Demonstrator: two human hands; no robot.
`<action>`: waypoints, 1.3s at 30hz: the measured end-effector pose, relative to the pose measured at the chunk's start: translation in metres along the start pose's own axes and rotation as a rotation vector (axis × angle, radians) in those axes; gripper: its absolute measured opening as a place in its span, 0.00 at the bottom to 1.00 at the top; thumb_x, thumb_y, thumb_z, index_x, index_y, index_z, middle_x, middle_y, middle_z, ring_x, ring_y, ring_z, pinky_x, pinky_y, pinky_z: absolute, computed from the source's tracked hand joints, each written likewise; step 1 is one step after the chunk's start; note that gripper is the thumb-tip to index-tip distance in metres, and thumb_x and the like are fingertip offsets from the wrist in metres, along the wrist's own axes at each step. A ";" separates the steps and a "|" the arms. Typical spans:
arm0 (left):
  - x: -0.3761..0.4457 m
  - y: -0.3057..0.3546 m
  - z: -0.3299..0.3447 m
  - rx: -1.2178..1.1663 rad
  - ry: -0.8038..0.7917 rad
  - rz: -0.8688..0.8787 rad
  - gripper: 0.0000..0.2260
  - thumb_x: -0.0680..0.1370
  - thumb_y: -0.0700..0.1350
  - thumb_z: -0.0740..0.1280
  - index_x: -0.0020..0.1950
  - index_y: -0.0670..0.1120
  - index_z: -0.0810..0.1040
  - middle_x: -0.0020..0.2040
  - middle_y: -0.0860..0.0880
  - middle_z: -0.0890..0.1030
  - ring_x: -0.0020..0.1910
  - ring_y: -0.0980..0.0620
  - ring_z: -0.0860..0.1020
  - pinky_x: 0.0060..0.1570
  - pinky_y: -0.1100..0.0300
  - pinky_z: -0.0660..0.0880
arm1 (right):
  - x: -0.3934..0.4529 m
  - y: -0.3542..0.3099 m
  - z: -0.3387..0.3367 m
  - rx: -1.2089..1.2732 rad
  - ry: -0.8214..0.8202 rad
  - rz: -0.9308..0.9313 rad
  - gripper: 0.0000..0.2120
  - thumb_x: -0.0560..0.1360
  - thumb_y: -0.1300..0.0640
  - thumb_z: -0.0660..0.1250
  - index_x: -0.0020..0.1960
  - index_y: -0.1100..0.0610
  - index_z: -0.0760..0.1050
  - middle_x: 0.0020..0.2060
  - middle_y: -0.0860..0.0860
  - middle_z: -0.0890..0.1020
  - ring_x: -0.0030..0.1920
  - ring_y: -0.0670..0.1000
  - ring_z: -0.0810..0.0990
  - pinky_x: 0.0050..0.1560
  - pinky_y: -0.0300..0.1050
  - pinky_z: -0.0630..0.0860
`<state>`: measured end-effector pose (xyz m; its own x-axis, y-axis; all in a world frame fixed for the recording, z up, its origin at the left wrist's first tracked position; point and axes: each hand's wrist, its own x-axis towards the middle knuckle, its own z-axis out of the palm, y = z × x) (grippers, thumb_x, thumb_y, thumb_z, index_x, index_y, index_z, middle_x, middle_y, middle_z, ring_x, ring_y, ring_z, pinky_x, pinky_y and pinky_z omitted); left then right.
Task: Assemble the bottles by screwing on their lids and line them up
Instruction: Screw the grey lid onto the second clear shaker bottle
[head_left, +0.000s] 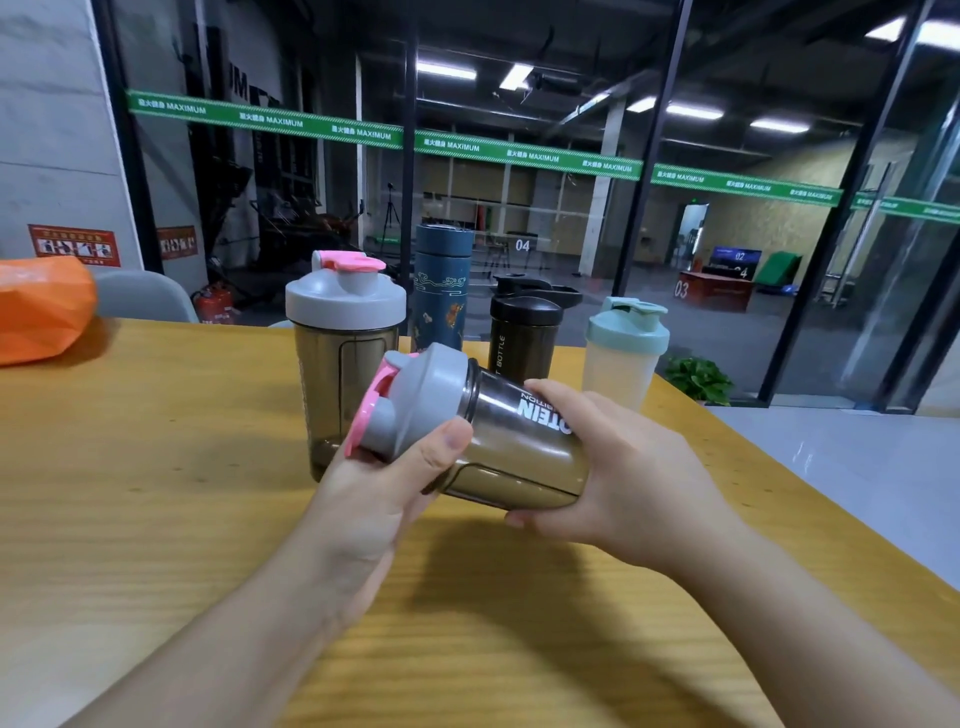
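Two hands hold a smoky translucent shaker bottle (519, 457) tilted above the table's (156, 519) middle: right hand (618, 467) wraps its body, bracing it, while left hand (384, 478) grips its grey pink-capped lid (415, 400), seemingly for screwing. Toward the far edge, four lidded bottles (345, 358) stand in a row.

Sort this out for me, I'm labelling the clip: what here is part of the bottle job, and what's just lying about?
Part of the job:
- smoky bottle held tilted, right hand round its body
- its grey lid, in the left hand grip
- grey-lidded bottle
- blue flask
- black bottle
- mint-lidded bottle

Lying about:
- orange bag
- chair
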<state>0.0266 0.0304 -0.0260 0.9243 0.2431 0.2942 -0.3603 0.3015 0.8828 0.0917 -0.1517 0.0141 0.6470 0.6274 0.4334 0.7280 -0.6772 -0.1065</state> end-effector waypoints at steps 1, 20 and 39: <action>-0.001 0.001 -0.001 0.010 -0.023 -0.010 0.44 0.49 0.55 0.84 0.64 0.53 0.76 0.54 0.49 0.85 0.54 0.52 0.82 0.49 0.61 0.80 | 0.000 0.000 0.000 0.014 -0.007 0.004 0.45 0.59 0.32 0.71 0.71 0.37 0.55 0.57 0.36 0.73 0.55 0.40 0.72 0.47 0.38 0.67; 0.002 0.011 -0.018 -0.054 -0.287 -0.037 0.31 0.61 0.50 0.81 0.63 0.48 0.78 0.61 0.40 0.80 0.61 0.43 0.78 0.58 0.54 0.76 | 0.000 0.007 -0.005 0.299 -0.099 0.044 0.34 0.56 0.30 0.70 0.60 0.35 0.66 0.43 0.37 0.80 0.45 0.38 0.78 0.46 0.43 0.78; 0.003 0.012 -0.006 -0.057 -0.040 0.072 0.43 0.56 0.57 0.82 0.66 0.42 0.75 0.59 0.36 0.80 0.57 0.40 0.80 0.55 0.51 0.78 | -0.001 -0.001 0.002 0.410 -0.089 0.056 0.33 0.57 0.32 0.70 0.60 0.37 0.68 0.44 0.38 0.80 0.46 0.39 0.79 0.47 0.44 0.78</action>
<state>0.0241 0.0402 -0.0167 0.8995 0.2292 0.3720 -0.4318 0.3366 0.8368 0.0912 -0.1506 0.0120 0.6924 0.6368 0.3392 0.7090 -0.5135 -0.4833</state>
